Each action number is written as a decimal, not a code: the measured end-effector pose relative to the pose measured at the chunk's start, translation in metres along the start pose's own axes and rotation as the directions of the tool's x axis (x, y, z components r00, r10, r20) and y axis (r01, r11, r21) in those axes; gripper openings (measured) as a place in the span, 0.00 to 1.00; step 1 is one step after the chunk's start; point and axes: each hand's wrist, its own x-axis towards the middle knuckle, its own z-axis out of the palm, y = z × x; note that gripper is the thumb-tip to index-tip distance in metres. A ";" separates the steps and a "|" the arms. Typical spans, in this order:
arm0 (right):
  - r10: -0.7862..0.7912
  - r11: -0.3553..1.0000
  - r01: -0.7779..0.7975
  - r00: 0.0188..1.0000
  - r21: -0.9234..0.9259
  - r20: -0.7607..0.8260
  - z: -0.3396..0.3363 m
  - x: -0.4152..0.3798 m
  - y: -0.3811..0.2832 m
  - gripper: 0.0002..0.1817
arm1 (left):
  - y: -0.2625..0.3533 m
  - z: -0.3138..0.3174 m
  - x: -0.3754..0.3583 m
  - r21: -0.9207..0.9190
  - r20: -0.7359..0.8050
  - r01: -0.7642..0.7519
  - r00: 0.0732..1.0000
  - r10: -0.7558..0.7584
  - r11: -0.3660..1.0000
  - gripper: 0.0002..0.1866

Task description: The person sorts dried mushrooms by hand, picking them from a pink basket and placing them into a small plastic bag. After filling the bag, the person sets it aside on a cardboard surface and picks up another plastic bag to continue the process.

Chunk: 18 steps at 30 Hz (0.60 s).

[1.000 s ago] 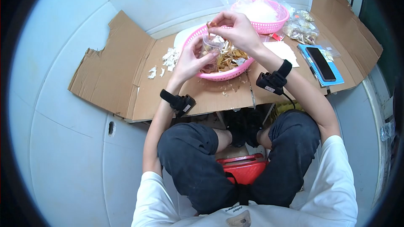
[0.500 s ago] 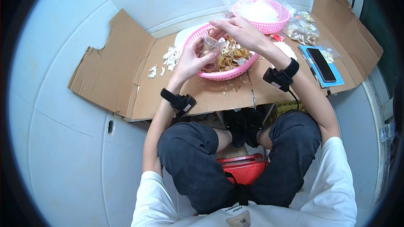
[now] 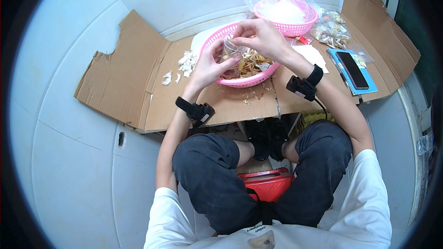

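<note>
My left hand (image 3: 208, 67) holds a small clear plastic bag (image 3: 229, 50) over the near pink basket (image 3: 242, 82), which is full of yellow-brown dried strips (image 3: 251, 67). My right hand (image 3: 258, 37) is at the bag's mouth, fingers pinched on a few dried strips. Both hands meet above the basket's left half. Each wrist wears a black band with a small device.
Flattened cardboard (image 3: 138, 83) covers the floor under the baskets. A second pink basket (image 3: 295, 18) with clear bags sits behind. Filled packets (image 3: 330, 32) lie at the right, with a phone (image 3: 351, 69) on a blue notebook. White scraps (image 3: 184, 64) lie left. A red stool (image 3: 267, 184) is under me.
My right hand dipped toward the basket's strips and came back to the bag's mouth. My left hand kept the bag almost still.
</note>
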 end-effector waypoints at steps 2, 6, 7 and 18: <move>-0.033 0.999 0.033 0.999 -0.001 0.029 -0.001 0.000 0.003 0.12 | 0.000 0.000 -0.001 0.012 0.004 -0.016 1.000 0.016 1.000 0.27; -0.225 0.952 0.245 0.967 -0.183 0.121 -0.004 -0.003 0.006 0.14 | -0.005 -0.001 0.001 0.051 0.024 -0.077 0.997 0.075 0.996 0.27; -0.301 0.925 0.321 0.946 -0.203 0.122 -0.004 -0.003 0.008 0.17 | -0.005 -0.002 0.000 0.052 0.022 -0.077 0.997 0.076 0.996 0.27; -0.138 0.990 0.142 0.985 -0.027 0.104 -0.005 -0.002 0.006 0.41 | -0.007 -0.002 0.001 -0.010 -0.001 0.002 1.000 -0.002 1.000 0.28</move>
